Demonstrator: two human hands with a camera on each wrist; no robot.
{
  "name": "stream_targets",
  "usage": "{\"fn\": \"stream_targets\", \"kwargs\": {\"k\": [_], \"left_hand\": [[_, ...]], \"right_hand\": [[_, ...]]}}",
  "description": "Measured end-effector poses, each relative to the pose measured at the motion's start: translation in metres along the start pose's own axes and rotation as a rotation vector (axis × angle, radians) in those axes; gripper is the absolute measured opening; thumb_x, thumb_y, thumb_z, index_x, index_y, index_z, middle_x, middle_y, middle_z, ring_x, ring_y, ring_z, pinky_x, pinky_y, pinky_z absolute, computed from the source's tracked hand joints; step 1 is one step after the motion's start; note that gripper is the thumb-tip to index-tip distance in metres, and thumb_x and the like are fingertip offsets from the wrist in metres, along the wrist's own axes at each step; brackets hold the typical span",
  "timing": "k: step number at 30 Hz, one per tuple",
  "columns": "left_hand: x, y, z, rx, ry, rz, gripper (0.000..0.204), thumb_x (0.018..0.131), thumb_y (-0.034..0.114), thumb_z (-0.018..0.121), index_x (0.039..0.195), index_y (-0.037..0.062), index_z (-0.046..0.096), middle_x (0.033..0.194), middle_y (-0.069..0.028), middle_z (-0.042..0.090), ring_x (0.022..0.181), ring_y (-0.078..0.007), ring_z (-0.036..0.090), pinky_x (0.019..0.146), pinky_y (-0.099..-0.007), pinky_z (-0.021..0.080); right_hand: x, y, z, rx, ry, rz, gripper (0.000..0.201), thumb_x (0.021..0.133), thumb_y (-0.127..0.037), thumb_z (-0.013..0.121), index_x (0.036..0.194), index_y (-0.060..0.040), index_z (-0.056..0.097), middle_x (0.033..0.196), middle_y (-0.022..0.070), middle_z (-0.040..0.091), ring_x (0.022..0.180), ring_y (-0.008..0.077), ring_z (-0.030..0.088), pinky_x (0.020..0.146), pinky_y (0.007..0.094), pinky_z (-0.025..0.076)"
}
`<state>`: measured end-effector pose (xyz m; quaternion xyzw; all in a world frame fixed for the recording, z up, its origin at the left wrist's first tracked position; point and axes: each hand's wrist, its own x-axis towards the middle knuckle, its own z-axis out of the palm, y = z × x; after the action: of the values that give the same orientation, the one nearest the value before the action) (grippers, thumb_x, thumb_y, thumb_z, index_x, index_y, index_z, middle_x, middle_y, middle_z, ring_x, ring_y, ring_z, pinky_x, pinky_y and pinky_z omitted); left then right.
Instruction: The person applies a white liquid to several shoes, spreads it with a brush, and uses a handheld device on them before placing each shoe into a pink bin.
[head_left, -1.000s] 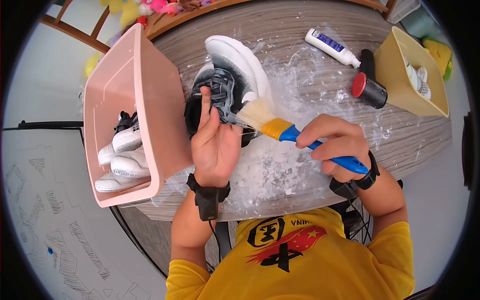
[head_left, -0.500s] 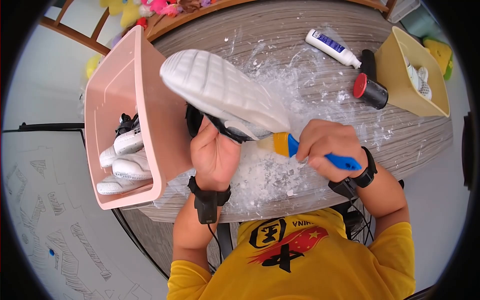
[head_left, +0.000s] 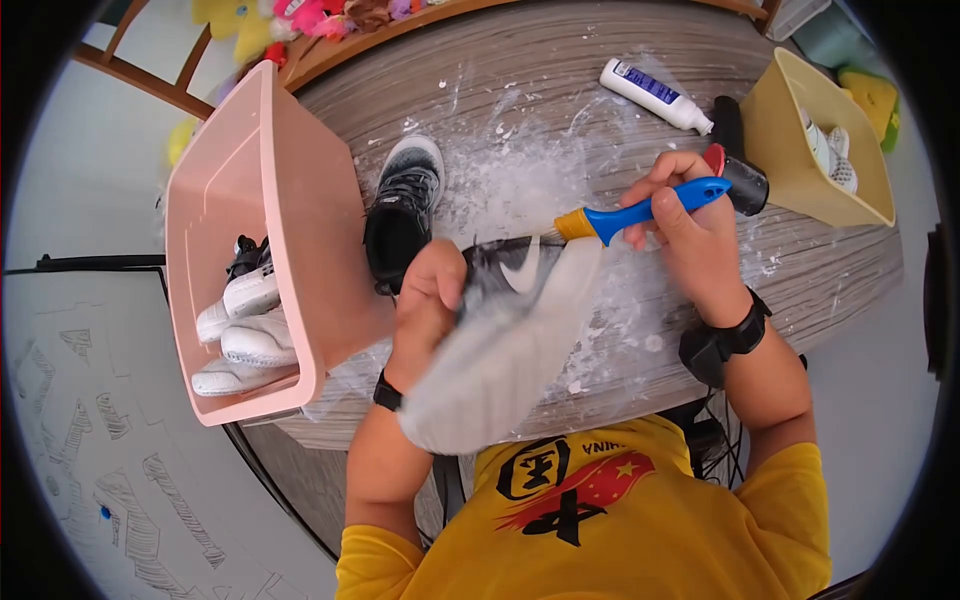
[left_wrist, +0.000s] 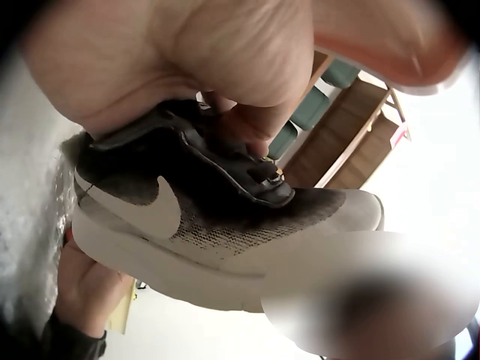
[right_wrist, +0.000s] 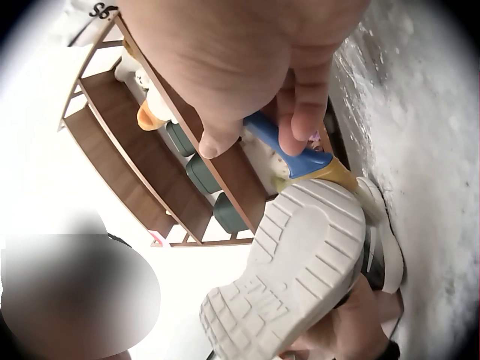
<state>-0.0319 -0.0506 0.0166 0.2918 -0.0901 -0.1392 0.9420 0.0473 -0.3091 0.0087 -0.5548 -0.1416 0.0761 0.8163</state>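
My left hand (head_left: 428, 305) grips a black-to-white sneaker (head_left: 510, 345) at its opening, with the toe pointing toward my body. In the left wrist view, its white swoosh (left_wrist: 146, 210) and thick pale sole show. My right hand (head_left: 705, 245) holds a paintbrush (head_left: 655, 208) by its blue handle, and the yellow ferrule is right at the shoe's heel. The bristles are mostly hidden there. The right wrist view shows the grooved white sole (right_wrist: 292, 255) beside the brush. Its mate, a second sneaker (head_left: 408, 195), sits on the table beyond my left hand.
A pink bin (head_left: 330, 210) with several white shoes stands at the left. White powder (head_left: 520, 195) covers the tabletop. At the back right are a white bottle (head_left: 655, 95), a black object with a red end (head_left: 742, 185) and a yellow bin (head_left: 820, 180) with shoes inside.
The held sneaker has turned so its toe swings from far left to near my body, uncovering the one on the table. My right hand has risen and rolled over, tilting the brush handle up.
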Motion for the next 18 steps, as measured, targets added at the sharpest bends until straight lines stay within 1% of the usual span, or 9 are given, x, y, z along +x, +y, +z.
{"fn": "stream_targets", "kwargs": {"k": [1,3,5,8,9,12,13,15,18], "left_hand": [[-0.002,-0.003,0.001,0.136,0.049,0.04,0.008,0.091,0.007,0.049,0.084,0.0091,0.05,0.101,-0.0153,0.062,0.096,-0.0281,0.061,0.08,-0.0395,0.051],[-0.006,-0.009,0.002,0.417,0.163,0.1,0.02,0.071,-0.013,0.05,0.068,0.007,0.054,0.075,-0.0021,0.061,0.07,-0.0106,0.058,0.064,-0.0232,0.044],[0.0,-0.004,0.006,0.716,-0.012,0.137,0.02,0.068,-0.013,0.052,0.067,0.0048,0.062,0.068,-0.0022,0.061,0.062,-0.0113,0.056,0.058,-0.0241,0.042],[0.008,-0.002,0.014,1.032,-0.155,0.138,0.019,0.067,-0.01,0.054,0.069,0.0049,0.065,0.064,-0.0028,0.061,0.058,-0.0137,0.056,0.054,-0.0256,0.041],[0.009,-0.005,0.015,1.106,-0.151,0.153,0.018,0.066,-0.007,0.058,0.071,0.0075,0.067,0.059,-0.0029,0.057,0.054,-0.0181,0.054,0.05,-0.0287,0.04],[0.012,-0.013,0.012,1.371,-0.225,0.245,0.016,0.066,-0.004,0.062,0.071,0.0102,0.067,0.057,-0.0034,0.053,0.05,-0.0217,0.052,0.048,-0.032,0.039],[0.014,-0.015,0.012,1.412,-0.249,0.29,0.015,0.065,-0.001,0.064,0.072,0.0118,0.067,0.056,-0.0035,0.049,0.048,-0.0248,0.05,0.046,-0.0346,0.038],[0.015,-0.016,0.011,1.448,-0.269,0.316,0.015,0.064,0.0,0.064,0.072,0.0121,0.066,0.056,-0.0036,0.048,0.048,-0.025,0.05,0.047,-0.0349,0.039],[0.015,-0.015,0.012,1.472,-0.282,0.32,0.016,0.064,0.0,0.063,0.073,0.0124,0.066,0.056,-0.0037,0.047,0.049,-0.0253,0.05,0.047,-0.0354,0.039]], "right_hand": [[0.001,-0.001,-0.001,0.004,0.004,0.001,0.024,0.097,-0.017,0.062,0.109,-0.0028,0.047,0.096,0.016,0.068,0.073,0.0164,0.065,0.064,0.0282,0.053],[0.003,-0.002,-0.002,0.011,0.015,0.005,0.027,0.097,-0.018,0.063,0.111,-0.0027,0.046,0.097,0.017,0.069,0.074,0.016,0.064,0.065,0.0277,0.052],[0.003,-0.001,-0.001,0.001,0.015,-0.018,0.028,0.097,-0.02,0.063,0.111,-0.0028,0.046,0.098,0.0171,0.069,0.074,0.0158,0.064,0.065,0.0277,0.053],[0.003,0.0,0.0,0.004,0.0,-0.056,0.029,0.097,-0.022,0.064,0.111,-0.004,0.046,0.097,0.0168,0.069,0.073,0.0149,0.063,0.066,0.0272,0.052],[0.003,0.001,0.0,0.01,-0.007,-0.07,0.029,0.096,-0.022,0.064,0.111,-0.0045,0.046,0.097,0.0166,0.069,0.073,0.0144,0.062,0.066,0.0269,0.052],[0.003,-0.002,-0.001,0.014,-0.01,-0.123,0.029,0.098,-0.026,0.063,0.11,-0.0068,0.046,0.093,0.0148,0.068,0.066,0.0119,0.059,0.06,0.0238,0.048],[0.003,-0.005,-0.003,0.002,-0.032,-0.116,0.028,0.098,-0.028,0.062,0.109,-0.0073,0.046,0.092,0.0142,0.068,0.064,0.0112,0.057,0.059,0.0229,0.046],[0.004,-0.012,-0.012,-0.023,-0.074,-0.102,0.028,0.099,-0.03,0.06,0.109,-0.0083,0.046,0.089,0.013,0.067,0.059,0.0099,0.054,0.055,0.0211,0.043],[0.003,-0.02,-0.019,-0.044,-0.045,-0.09,0.027,0.1,-0.032,0.057,0.11,-0.0083,0.046,0.087,0.0117,0.067,0.055,0.009,0.052,0.052,0.0197,0.04]]}}
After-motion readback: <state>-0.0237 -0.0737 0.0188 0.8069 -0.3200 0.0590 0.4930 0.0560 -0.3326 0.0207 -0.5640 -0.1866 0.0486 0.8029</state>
